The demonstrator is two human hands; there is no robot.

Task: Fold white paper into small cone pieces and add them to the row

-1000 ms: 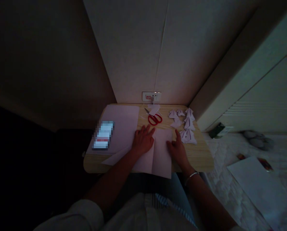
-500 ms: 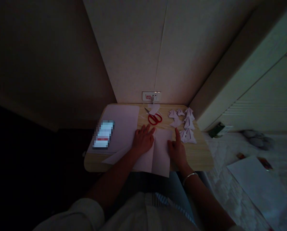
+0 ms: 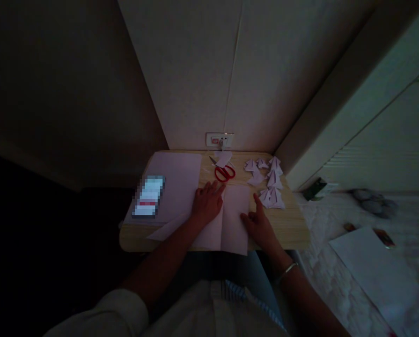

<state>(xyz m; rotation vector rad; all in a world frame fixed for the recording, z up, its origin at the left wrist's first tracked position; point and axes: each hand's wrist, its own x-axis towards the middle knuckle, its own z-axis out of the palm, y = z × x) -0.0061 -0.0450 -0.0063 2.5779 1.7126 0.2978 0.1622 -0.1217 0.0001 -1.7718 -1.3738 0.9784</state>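
A creased sheet of white paper (image 3: pixel 234 220) lies on the small wooden table, its near edge reaching the table's front. My left hand (image 3: pixel 208 205) rests flat on the sheet's left part, fingers stretched forward. My right hand (image 3: pixel 259 224) is at the sheet's right edge, its thumb side over the paper, index finger pointing forward and the other fingers curled. Beyond the left hand are scissors with red handles (image 3: pixel 224 174), beside a small paper scrap (image 3: pixel 224 160). Several folded paper pieces (image 3: pixel 274 179) stand on the right, near my right index finger.
A larger stack of white paper (image 3: pixel 181 178) covers the table's left side, with a lit phone (image 3: pixel 149 196) on top. A wall socket (image 3: pixel 219 140) sits behind the table (image 3: pixel 293 229). On the right, a bed (image 3: pixel 321 229) holds a white sheet (image 3: pixel 374 262) and a grey object (image 3: pixel 372 202).
My right hand has shifted slightly down and inward, its thumb side now over the paper's right edge. The sheet's near right corner lies a little flatter. My left hand stays on the paper.
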